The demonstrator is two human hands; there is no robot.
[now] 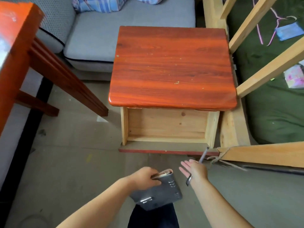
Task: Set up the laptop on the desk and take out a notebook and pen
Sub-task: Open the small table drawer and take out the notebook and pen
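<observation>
The left hand (144, 177) pinches a dark notebook (160, 193), and the right hand (195, 170), fingers spread, holds a pen (203, 156) near the open drawer (166, 127).

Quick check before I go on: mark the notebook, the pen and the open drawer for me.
notebook (160, 194), head view: on its dark cover, below the left hand's grip.
pen (203, 155), head view: on the shaft sticking out past the right hand.
open drawer (166, 124), head view: on its bare wooden floor.

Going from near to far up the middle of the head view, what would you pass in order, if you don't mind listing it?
Notebook → open drawer → red cabinet top → grey sofa → plaid cloth.
</observation>
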